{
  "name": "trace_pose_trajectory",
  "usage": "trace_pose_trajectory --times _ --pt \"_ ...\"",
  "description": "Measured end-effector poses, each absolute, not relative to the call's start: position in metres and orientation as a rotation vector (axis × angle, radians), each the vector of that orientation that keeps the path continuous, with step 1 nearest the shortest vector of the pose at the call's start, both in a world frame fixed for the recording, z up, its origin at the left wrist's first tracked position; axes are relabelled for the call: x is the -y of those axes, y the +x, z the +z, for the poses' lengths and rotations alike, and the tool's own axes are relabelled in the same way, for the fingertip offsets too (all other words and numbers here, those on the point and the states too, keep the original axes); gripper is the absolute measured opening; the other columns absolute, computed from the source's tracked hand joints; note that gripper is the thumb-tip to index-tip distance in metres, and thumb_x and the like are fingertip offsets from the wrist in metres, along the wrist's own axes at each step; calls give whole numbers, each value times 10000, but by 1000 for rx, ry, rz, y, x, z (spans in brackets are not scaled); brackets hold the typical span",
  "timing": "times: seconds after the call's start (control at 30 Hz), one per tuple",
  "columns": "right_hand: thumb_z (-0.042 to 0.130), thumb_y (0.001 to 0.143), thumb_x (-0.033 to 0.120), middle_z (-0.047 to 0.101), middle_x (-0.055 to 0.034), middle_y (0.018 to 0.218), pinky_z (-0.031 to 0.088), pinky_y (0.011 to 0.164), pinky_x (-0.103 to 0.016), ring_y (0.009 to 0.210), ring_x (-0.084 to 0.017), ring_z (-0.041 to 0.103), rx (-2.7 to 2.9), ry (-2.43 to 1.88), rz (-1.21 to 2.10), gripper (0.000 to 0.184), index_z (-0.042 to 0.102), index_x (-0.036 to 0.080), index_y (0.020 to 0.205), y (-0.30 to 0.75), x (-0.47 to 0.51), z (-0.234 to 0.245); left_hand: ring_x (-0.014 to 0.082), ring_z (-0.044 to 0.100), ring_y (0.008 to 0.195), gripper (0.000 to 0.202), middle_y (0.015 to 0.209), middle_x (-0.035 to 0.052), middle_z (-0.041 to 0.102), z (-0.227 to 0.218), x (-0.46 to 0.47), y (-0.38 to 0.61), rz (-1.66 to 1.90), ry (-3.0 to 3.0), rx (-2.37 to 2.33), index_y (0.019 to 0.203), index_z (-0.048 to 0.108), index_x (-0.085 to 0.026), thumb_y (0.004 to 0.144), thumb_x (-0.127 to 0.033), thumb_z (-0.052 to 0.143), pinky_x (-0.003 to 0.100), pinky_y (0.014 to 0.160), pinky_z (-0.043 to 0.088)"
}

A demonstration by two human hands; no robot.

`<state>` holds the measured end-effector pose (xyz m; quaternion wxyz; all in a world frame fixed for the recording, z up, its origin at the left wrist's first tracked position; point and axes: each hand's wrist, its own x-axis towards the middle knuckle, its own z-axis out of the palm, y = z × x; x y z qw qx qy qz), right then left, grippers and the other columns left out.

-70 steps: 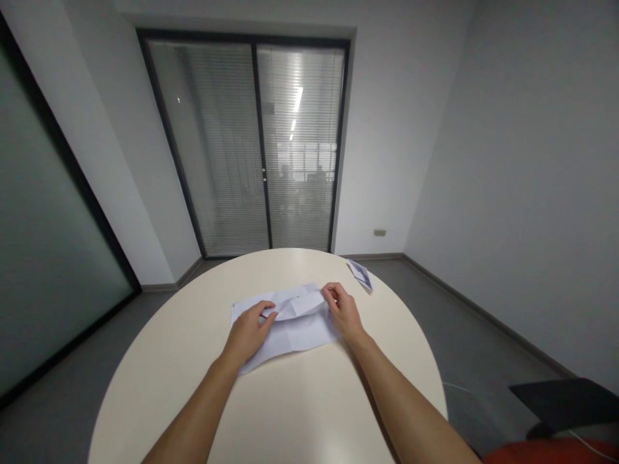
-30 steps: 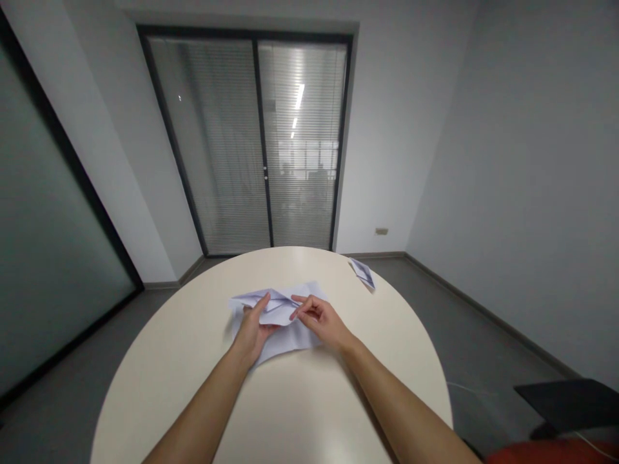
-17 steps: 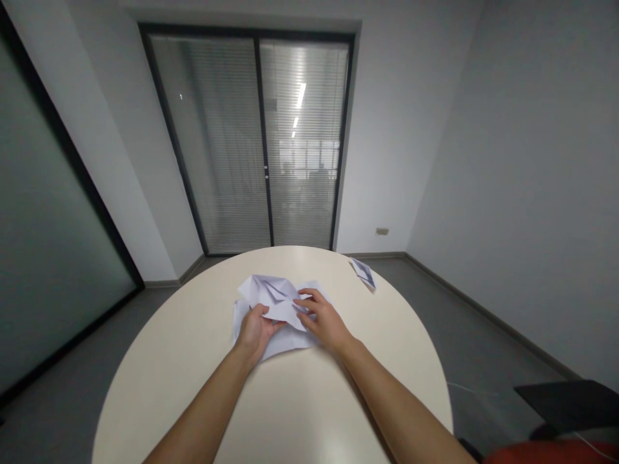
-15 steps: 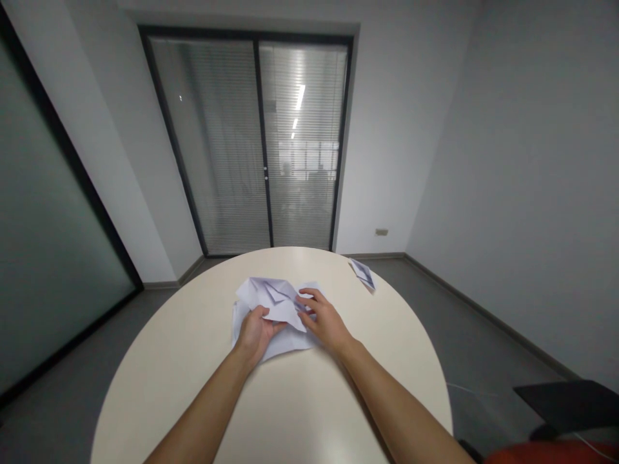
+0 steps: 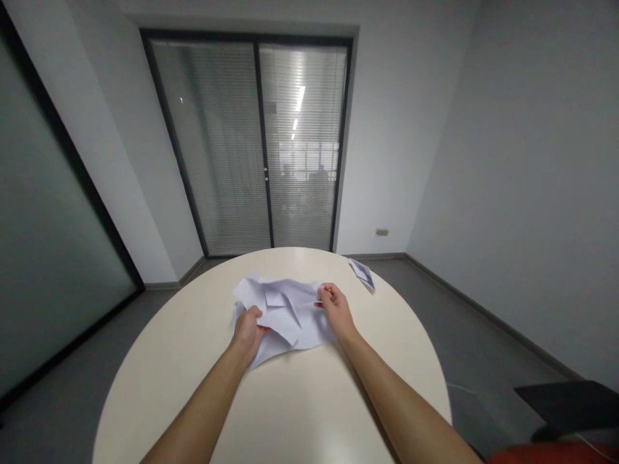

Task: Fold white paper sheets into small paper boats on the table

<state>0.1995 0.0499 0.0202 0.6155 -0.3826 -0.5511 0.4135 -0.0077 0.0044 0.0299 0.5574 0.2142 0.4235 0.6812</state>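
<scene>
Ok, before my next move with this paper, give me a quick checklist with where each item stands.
1. Left hand gripping the creased paper: ok, thumb on top.
2. Right hand gripping the paper's right edge: cannot tell; it is there, but the pinch is unclear.
3. Paper flat: not ok, it buckles upward.
4. Paper a single sheet: cannot tell, parts overlap.
5. Small folded piece apart from both hands: ok, by the round table's far right edge.

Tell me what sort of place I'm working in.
Probably a small office or meeting room: there's a plain round table, tall dark-framed glass panels with blinds, and strip lights showing in the glass.
</scene>
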Motion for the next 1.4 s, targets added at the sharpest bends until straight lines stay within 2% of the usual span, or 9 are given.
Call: trace_pose_trajectory --times 0.13,0.27,0.43,0.53,0.77,0.97,1.2,1.3,1.4 --pt "718 735 617 506 57 644 591 653 -341 612 -157 572 1021 -917 1058 433 569 247 904 207 -61 13 229 729 790 346 790 68 731 35 -2 -5 1585 453 -936 955 629 -129 637 -55 514 391 819 629" --pt "680 772 527 629 2 776 565 628 -344 711 -203 641 1139 -993 969 372 573 248 994 210 -62 8 264 743 899 468 921 99 765 48 7 0 1525 456 -840 1101 635 -121 653 -59 513 418 862 621" --pt "552 885 389 634 -117 1274 474 1002 -456 1233 -288 552 1451 -991 516 222 699 234 949 212 -51 17 266 746 904 513 955 96 772 55 12 2 1533 478 -821 1171 629 -112 678 -43 507 409 850 626" --pt "416 990 390 674 -94 1241 396 1091 -460 1217 -263 571 1465 -943 517 337 680 249 1145 211 -38 30 260 747 895 525 938 97 772 53 11 1 1546 473 -824 1179 628 -99 674 -31 502 395 842 628" --pt "776 800 447 691 -83 1252 390 1082 -497 1191 -320 587 1749 -850 380 457 671 299 1220 201 -24 42 280 744 945 482 990 127 779 47 8 2 1522 533 -816 1191 634 -70 722 -38 530 410 889 615" --pt "693 862 385 751 -66 976 435 985 -478 975 -292 646 1725 -946 382 138 738 285 948 198 -30 37 305 718 1078 390 1141 163 756 46 8 1 1508 533 -757 1254 624 -91 875 -156 565 453 995 569" --pt "624 844 353 675 -15 787 458 767 -335 796 -226 620 1581 -1043 525 124 613 237 802 202 -32 33 296 693 1150 430 1197 160 740 45 9 -1 1516 482 -685 1331 580 -108 911 -190 530 467 1064 525" --pt "635 844 424 675 -15 787 453 769 -328 798 -220 614 1593 -1052 578 201 634 230 791 202 -36 29 296 702 1129 443 1175 157 748 48 11 -2 1521 454 -704 1324 583 -99 891 -171 528 459 1056 532" --pt "514 911 602 700 -55 772 473 778 -355 794 -236 628 1472 -1045 754 460 671 211 729 206 -45 26 300 715 1098 460 1153 155 754 53 13 -4 1510 423 -724 1310 593 -89 862 -164 521 453 1035 547"
